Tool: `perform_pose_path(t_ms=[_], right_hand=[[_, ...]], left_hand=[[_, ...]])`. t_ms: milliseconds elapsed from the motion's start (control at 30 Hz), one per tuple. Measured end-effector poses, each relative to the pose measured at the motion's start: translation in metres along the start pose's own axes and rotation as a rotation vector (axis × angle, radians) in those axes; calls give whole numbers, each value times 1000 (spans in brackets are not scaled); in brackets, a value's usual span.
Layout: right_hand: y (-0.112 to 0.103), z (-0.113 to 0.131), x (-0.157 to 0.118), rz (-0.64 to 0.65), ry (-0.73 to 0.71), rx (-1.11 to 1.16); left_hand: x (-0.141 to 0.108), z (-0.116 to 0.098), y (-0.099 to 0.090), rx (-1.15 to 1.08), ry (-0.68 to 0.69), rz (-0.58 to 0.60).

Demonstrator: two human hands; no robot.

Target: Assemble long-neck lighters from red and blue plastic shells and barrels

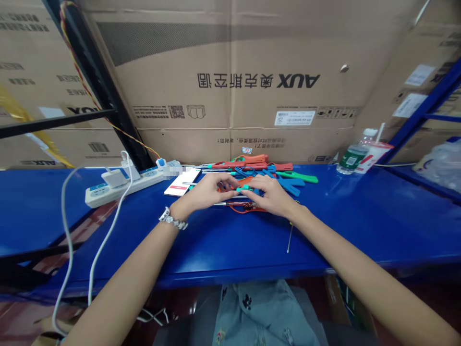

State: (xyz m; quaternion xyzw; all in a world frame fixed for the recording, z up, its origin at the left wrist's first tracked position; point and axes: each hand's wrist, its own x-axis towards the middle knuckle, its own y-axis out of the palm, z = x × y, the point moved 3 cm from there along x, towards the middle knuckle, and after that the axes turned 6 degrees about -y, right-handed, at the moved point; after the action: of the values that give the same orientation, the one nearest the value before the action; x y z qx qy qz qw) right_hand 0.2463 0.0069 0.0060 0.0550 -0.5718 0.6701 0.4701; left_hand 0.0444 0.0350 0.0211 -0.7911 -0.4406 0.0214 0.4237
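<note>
My left hand, with a bracelet on its wrist, has its fingers curled and their tips at the left end of a small green part. From the other side, the thumb and fingers of my right hand pinch the same part. Behind and beneath my hands lie several long-nosed lighters with red, blue and green handles. An opened one with orange-red casing and wires lies just in front of my fingers, partly covered. My hands hide the middle of the pile.
A white power strip with plugs and cables stands left, near a white phone-like slab. A small screwdriver-like rod lies right. A water bottle and cup stand at the back right, before a large carton.
</note>
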Motion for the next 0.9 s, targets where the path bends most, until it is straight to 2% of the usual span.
perform_pose_path(t_ms=[67, 167, 300, 433, 500, 600, 733, 900], right_hand=[[1, -2, -3, -13, 120, 144], [8, -9, -6, 4, 288, 397], [12, -13, -5, 2, 343, 555], [11, -11, -3, 18, 342, 589], [10, -9, -3, 26, 325, 620], [10, -8, -4, 22, 311, 596], [6, -4, -5, -52, 276, 429], [3, 2, -7, -77, 210, 235]], left_hand=[[-3, -10, 3, 101, 139, -77], [-5, -24, 11, 220, 279, -97], [-5, -30, 18, 287, 363, -129], [-3, -28, 18, 211, 392, -195], [-2, -26, 17, 136, 355, -216], [2, -20, 18, -51, 189, -213], [6, -12, 19, -309, -32, -178], [6, -10, 16, -444, -151, -104]])
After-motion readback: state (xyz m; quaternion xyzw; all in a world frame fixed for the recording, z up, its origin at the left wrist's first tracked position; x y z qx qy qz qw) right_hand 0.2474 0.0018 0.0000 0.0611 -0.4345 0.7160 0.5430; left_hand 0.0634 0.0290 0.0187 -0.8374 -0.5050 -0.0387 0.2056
